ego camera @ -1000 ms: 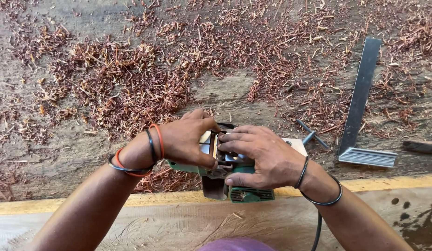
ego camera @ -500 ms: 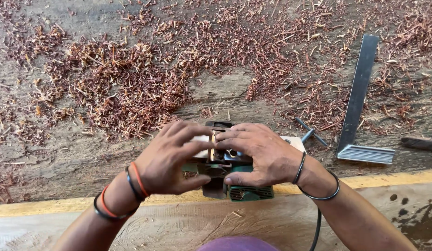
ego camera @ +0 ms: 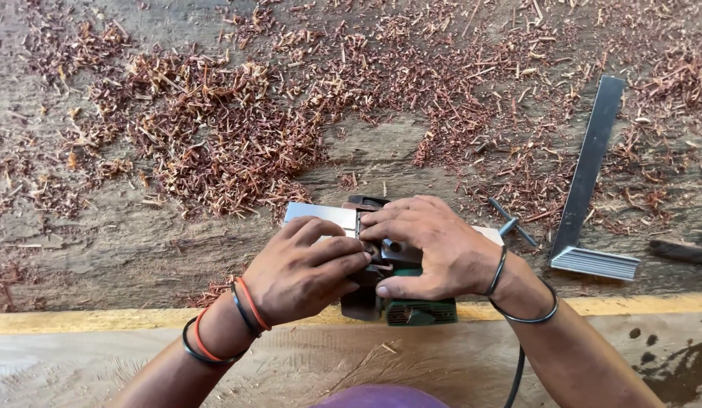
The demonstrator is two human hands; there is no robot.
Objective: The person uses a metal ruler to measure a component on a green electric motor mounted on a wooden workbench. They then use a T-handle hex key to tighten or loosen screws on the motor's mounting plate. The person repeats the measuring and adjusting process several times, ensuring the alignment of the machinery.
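Head view: both my hands are sitting on the green-bodied electric hand planer with the flat silver metal sole (ego camera: 400, 302), lying sole-up at the near edge of the rough weathered wooden desk (ego camera: 102, 242). My left hand (ego camera: 306, 272) is lying over the left part of the sole, fingers (ego camera: 336, 253) curled together and pressing down on the middle of the tool; can't tell if they're actually pinching anything. My right hand (ego camera: 430, 249) is wrapping over the top and right side, fingers closing on the planer body, thumb running along its green end. Fingertips of both hands are meeting over the dark middle section of the tool. The black power cord (ego camera: 515, 378) is running down from under my right wrist.

The yellow painted strip (ego camera: 79, 321) is marking the desk edge just under the planer; a pale wooden plank (ego camera: 306, 363) is lying below it. Reddish-brown wood shavings (ego camera: 222, 143) are covering much of the desk beyond my hands. A steel try square with a ribbed stock (ego camera: 589, 189) is lying well to the right. A small dark T-handled key (ego camera: 510, 223) is lying between it and my right hand.
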